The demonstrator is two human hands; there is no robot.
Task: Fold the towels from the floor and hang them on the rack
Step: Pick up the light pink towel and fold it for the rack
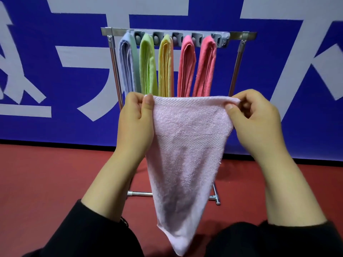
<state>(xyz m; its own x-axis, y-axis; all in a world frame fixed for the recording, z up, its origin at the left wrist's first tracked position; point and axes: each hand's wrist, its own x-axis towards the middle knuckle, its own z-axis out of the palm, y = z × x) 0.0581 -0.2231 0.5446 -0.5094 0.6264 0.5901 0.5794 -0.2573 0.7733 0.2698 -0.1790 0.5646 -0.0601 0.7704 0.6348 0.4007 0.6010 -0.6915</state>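
Observation:
A pale pink towel [187, 158] hangs in the air in front of me, narrowing to a point near the floor. My left hand [136, 121] pinches its upper left corner, and my right hand [254, 117] pinches its upper right corner. Behind it stands a metal rack [241, 35] with a grey clip bar. Folded towels hang from the bar: a lavender towel [127, 65], a green towel [147, 65], a yellow towel [166, 67], a pink towel [186, 67] and a coral towel [205, 67]. The held towel hides their lower ends.
A blue banner with large white characters [55, 80] covers the wall behind the rack. The floor [46, 173] is red. The rack's base bars [141, 193] rest on the floor close to me. My black sleeves [83, 234] fill the bottom edge.

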